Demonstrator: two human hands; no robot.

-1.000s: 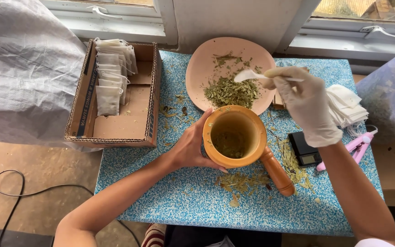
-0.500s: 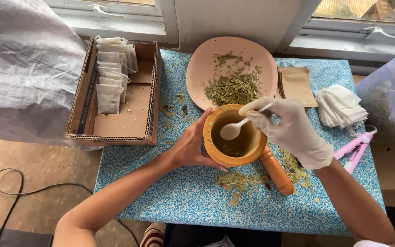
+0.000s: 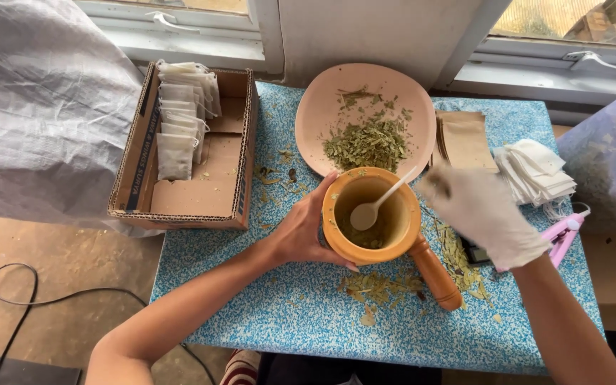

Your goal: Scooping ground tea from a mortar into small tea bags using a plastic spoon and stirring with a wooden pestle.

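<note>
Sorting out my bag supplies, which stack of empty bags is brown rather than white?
The brown paper pouches lying flat between the pink plate and the loose white bag pile. The bags in the cardboard box are white too.

A small home workshop for hand-packing herbal tea: a blue speckled table (image 3: 251, 321) under a window sill (image 3: 180, 36) carries a wooden mortar (image 3: 372, 214), a pink plate (image 3: 322, 114) of dried leaves, empty tea bags (image 3: 536, 171), and a cardboard box (image 3: 208, 185) of filled bags left of the plate.
</note>
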